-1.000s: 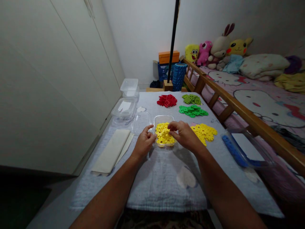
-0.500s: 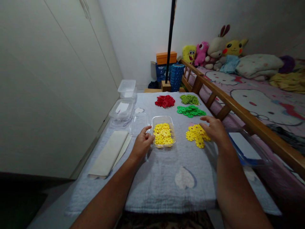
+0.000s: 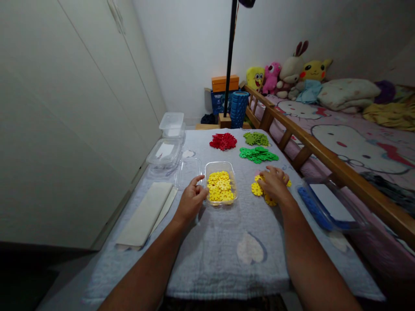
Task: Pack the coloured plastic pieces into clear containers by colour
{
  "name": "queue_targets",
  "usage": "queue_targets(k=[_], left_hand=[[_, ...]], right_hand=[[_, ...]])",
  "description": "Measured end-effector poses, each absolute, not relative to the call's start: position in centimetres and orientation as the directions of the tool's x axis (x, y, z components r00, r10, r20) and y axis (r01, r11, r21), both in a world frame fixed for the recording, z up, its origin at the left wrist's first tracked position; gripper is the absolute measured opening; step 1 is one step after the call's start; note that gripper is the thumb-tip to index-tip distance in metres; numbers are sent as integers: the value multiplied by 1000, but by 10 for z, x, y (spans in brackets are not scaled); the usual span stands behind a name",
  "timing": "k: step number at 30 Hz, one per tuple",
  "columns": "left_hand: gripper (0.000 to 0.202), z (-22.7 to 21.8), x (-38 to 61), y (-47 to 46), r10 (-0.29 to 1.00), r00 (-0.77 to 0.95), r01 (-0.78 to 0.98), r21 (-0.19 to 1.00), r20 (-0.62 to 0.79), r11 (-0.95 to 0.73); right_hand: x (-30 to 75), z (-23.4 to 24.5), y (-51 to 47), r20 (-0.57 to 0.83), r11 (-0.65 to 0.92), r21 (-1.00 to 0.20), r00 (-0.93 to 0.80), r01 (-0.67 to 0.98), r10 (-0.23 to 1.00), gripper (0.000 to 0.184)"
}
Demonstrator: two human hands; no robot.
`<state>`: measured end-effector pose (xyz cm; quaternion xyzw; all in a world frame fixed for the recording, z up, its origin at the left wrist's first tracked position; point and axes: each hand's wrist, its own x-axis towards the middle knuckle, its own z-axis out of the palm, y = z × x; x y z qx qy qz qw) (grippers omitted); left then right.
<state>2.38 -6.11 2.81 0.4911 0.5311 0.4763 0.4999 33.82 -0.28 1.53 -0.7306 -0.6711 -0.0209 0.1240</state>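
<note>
Handling yellow flower-shaped plastic discs (image 3: pixel 220 185), partly boxed.
Many lie in a clear rectangular plastic box (image 3: pixel 219 166) beside the half-open left hand (image 3: pixel 189 201); some are left on the tabletop (image 3: pixel 223 242) under the right hand (image 3: pixel 275 183), grip not visible.

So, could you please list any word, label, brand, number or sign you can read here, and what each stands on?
No text can be read with certainty.
Blue box at the back: pale lettering, too small and blurred to read.
Left paper: a small dark mark, too small to make out.
Right paper: no writing can be made out.
</note>
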Motion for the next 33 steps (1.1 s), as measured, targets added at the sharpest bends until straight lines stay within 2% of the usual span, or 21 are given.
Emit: queue_targets(k=[3, 5, 8, 11, 13, 17, 23, 27, 33], left_hand=[[63, 28, 24, -61, 998, -17, 54, 997, -58, 59], [63, 29, 24, -61, 998, -12, 53, 997, -55, 56], [63, 30, 25, -62, 998, -16, 43, 997, -61, 61], [63, 31, 25, -63, 998, -23, 44, 997, -67, 68], [64, 32, 25, -63, 998, -20, 47, 997, -67, 68], [63, 31, 25, -63, 998, -22, 54, 997, -58, 59], [63, 30, 26, -62, 998, -8, 24, 998, -55, 55], [62, 33, 26, -63, 998, -14, 30, 998, -60, 61], [62, 33, 26, -63, 998, -21, 47, 997, -56, 57]], right_hand=[[338, 19, -3, 221, -64, -203, 109, 977, 969, 28], [340, 23, -2, 230, -61, -278, 128, 959, 965, 25], [342, 33, -3, 224, 2, -480, 121, 877, 967, 20], [335, 48, -6, 232, 110, -706, 82, 700, 969, 23], [321, 61, -10, 242, 164, -779, 50, 605, 969, 24], [275, 82, -18, 250, 271, -783, -117, 560, 961, 17], [218, 84, -18, 232, 366, -660, -285, 656, 930, 15], [227, 81, -11, 259, 358, -605, -250, 711, 933, 20], [302, 76, 7, 319, 221, -594, -27, 774, 948, 23]])
